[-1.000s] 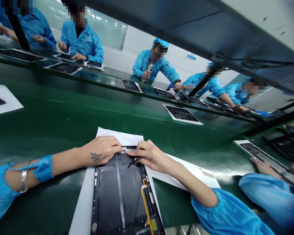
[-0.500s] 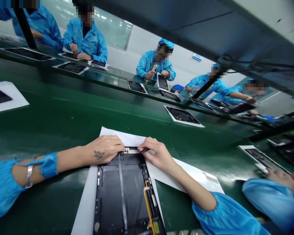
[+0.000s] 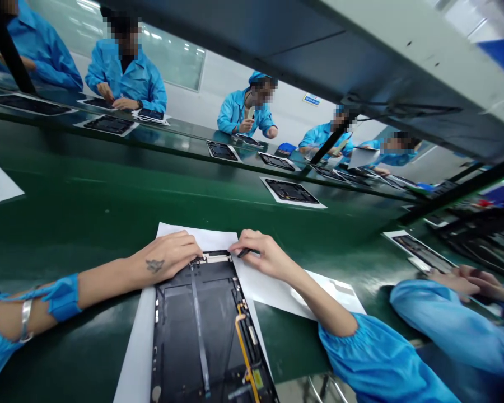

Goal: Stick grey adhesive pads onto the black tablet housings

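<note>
An opened tablet housing, black inside with a pale strip cable and an orange flex cable, lies on white paper in front of me. My left hand is closed at the far left corner of the housing, fingertips pressed on its top edge. My right hand pinches a small dark tool at the far right corner; the tool's exact kind does not show. Between the two hands runs a whitish strip along the top edge of the housing.
Another white sheet lies right of my forearm. A tablet housing rests farther back on the green bench. At right are a co-worker's hands. An overhead shelf slants above; several co-workers sit opposite.
The view has shifted, so the bench scene sits farther left. My right fingers have moved slightly outward from the whitish strip to the corner. Opposite, one person has lowered a tablet housing.
</note>
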Demonstrator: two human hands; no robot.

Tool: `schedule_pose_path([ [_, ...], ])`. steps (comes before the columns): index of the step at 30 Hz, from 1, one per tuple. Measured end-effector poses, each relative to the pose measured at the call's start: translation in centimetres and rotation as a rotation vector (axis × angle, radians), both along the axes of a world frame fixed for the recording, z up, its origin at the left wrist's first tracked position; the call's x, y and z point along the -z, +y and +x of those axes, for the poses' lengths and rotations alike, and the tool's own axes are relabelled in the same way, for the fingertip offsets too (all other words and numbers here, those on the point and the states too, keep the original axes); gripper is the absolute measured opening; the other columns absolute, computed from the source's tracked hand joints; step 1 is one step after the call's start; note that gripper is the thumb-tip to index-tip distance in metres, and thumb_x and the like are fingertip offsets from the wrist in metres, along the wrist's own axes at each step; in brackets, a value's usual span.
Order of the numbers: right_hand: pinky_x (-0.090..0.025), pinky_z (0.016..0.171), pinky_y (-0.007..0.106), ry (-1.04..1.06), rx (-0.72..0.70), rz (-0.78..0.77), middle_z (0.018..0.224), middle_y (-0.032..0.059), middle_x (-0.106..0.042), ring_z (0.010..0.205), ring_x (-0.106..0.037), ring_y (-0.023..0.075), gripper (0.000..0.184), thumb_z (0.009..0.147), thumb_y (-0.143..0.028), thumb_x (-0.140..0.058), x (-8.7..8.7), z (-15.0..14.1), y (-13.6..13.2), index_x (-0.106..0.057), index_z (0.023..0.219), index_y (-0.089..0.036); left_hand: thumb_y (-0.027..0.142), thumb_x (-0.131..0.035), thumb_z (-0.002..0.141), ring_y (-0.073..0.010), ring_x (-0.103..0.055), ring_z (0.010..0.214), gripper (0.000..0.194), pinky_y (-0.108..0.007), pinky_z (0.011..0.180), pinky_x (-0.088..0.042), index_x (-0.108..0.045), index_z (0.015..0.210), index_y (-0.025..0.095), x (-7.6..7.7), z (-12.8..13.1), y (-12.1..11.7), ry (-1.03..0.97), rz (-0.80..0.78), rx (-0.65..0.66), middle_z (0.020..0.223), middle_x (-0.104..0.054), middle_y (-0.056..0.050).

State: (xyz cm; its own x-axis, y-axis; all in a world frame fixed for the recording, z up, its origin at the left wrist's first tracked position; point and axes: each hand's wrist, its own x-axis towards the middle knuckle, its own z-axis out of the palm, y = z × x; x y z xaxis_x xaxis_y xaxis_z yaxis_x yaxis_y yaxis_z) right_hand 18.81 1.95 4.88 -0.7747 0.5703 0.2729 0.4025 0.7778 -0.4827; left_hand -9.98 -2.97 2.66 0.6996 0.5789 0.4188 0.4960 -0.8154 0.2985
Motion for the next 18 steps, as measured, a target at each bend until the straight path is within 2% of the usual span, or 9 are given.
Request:
schedule_pose_path([
  [4,-0.041,0.079,0.032,-0.039,-0.099,-0.018,0.088,0.0052,-0.071,0.083,-0.064,0.0178,0.022,0.091,-0.01,-0.057,0.1,-0.6,-0.2,-0.074,0.101,-0.018,0.02,-0.035,0.105,-0.0183,-0.056,0.089,0.024,-0.031,0.081,-0.045,-0.059,0.101,0.018,0.2,-0.3,0.1,0.027,-0.063,-0.102,0.097,-0.063,-0.005],
  [6,-0.042,0.079,0.031,-0.04,-0.088,0.016,0.088,0.0048,-0.072,0.084,-0.065,0.0177,0.021,0.088,-0.007,-0.059,0.4,-0.9,-0.2,-0.075,0.098,-0.018,0.025,-0.038,0.104,-0.0224,-0.056,0.102,0.023,-0.037,0.088,-0.046,-0.059,0.109,0.019,0.7,-0.7,0.2,0.073,-0.026,-0.184,0.108,-0.063,-0.007],
  [9,-0.043,0.079,0.029,0.047,0.003,0.061,0.084,0.0037,-0.072,0.084,-0.066,0.0177,0.02,0.082,-0.001,-0.062,0.8,-1.4,0.3,-0.073,0.087,-0.017,0.033,-0.036,0.104,-0.0321,-0.042,0.133,0.037,-0.051,0.105,-0.04,-0.053,0.134,0.02,1.3,-1.6,0.6,0.182,0.077,-0.287,0.139,-0.053,-0.013],
  [11,-0.043,0.077,0.027,0.175,0.161,0.046,0.081,0.0031,-0.071,0.081,-0.065,0.0174,0.021,0.079,0.001,-0.062,1.1,-1.7,0.8,-0.071,0.082,-0.017,0.039,-0.031,0.105,-0.0333,-0.037,0.139,0.046,-0.053,0.109,-0.038,-0.045,0.145,0.021,1.0,-2.2,1.1,0.284,0.092,-0.337,0.148,-0.047,-0.014],
  [12,-0.043,0.075,0.027,0.248,0.25,0.028,0.081,0.0029,-0.071,0.079,-0.064,0.0171,0.02,0.078,0.0,-0.062,1.2,-1.8,1.1,-0.071,0.08,-0.017,0.042,-0.03,0.105,-0.0326,-0.041,0.135,0.049,-0.051,0.107,-0.04,-0.044,0.146,0.021,0.6,-2.4,1.4,0.337,0.082,-0.364,0.146,-0.048,-0.014],
  [14,-0.042,0.069,0.026,0.375,0.39,-0.006,0.079,0.0028,-0.07,0.075,-0.062,0.0165,0.015,0.081,-0.005,-0.061,1.3,-2.0,1.6,-0.07,0.078,-0.017,0.047,-0.028,0.104,-0.03,-0.054,0.118,0.049,-0.045,0.097,-0.047,-0.052,0.138,0.02,-0.4,-2.5,2.0,0.425,0.039,-0.397,0.131,-0.058,-0.013],
  [16,-0.04,0.064,0.025,0.446,0.455,-0.014,0.074,0.0019,-0.068,0.068,-0.06,0.0159,0.013,0.084,-0.013,-0.061,1.3,-2.1,1.9,-0.069,0.076,-0.017,0.048,-0.025,0.104,-0.0259,-0.059,0.095,0.047,-0.039,0.083,-0.05,-0.061,0.114,0.019,-1.2,-2.2,2.6,0.449,-0.004,-0.368,0.107,-0.063,-0.011],
  [18,-0.038,0.061,0.025,0.486,0.49,-0.011,0.066,0.0,-0.064,0.063,-0.056,0.0151,0.016,0.086,-0.019,-0.06,1.0,-2.0,1.9,-0.068,0.073,-0.017,0.047,-0.023,0.105,-0.0222,-0.058,0.083,0.046,-0.034,0.077,-0.048,-0.058,0.094,0.02,-1.5,-1.8,3.2,0.41,-0.027,-0.28,0.091,-0.061,-0.007],
])
